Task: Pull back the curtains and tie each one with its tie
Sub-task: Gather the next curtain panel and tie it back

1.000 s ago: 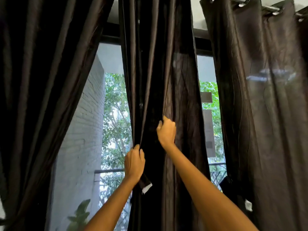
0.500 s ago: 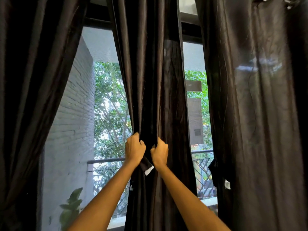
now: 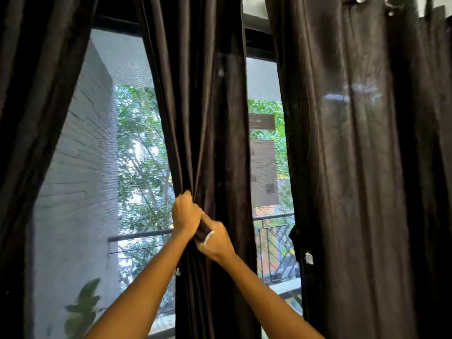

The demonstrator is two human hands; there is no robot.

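A dark brown middle curtain (image 3: 208, 118) hangs gathered in front of the window. My left hand (image 3: 184, 215) grips its bunched folds at waist height. My right hand (image 3: 216, 241) sits just below and to the right, fingers curled round the dark tie (image 3: 203, 232), whose white-tipped end pokes out between the two hands. The hands touch each other. Another dark curtain (image 3: 36, 118) hangs pulled back at the left. A third curtain (image 3: 354, 167) hangs at the right with a small white tag (image 3: 308, 258) on its left edge.
Behind the glass are a grey brick wall (image 3: 80, 179), a balcony railing (image 3: 139, 234) and green trees. A leafy plant (image 3: 83, 307) stands at the lower left. Curtain rings (image 3: 389, 8) show at the top right.
My right hand has come down from higher on the curtain to meet my left hand and now holds the tie. The view has tilted slightly downward.
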